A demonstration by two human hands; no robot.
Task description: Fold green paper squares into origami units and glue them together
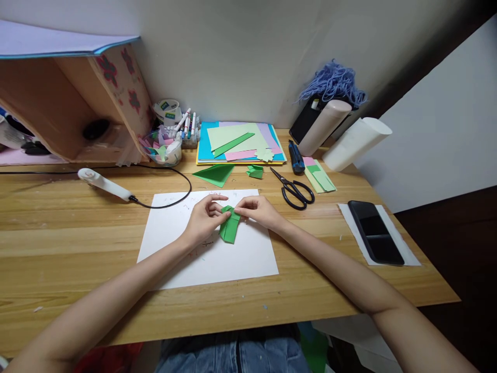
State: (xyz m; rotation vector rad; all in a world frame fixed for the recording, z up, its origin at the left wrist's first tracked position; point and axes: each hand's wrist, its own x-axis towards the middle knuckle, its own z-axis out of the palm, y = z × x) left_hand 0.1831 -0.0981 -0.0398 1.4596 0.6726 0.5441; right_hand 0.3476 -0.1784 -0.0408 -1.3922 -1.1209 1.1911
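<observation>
A folded piece of green paper (230,229) is held between my two hands, just over a white sheet (174,269) that lies on the desk. My left hand (204,216) pinches its upper left part between thumb and fingers. At its upper right corner, my right hand (258,210) grips the edge with closed fingertips. Behind my hands lie a green paper triangle (217,176) and a small folded green paper piece (255,172). Black-handled scissors (293,189) rest to the right of them, blades pointing up and left.
Coloured paper sheets (202,142) are stacked at the back beside a tub of scraps (166,153) and markers (189,124). A utility knife (296,157), paper strips (320,177), a paper roll (353,144) and a phone (375,233) occupy the right. A corded white device (104,184) lies left.
</observation>
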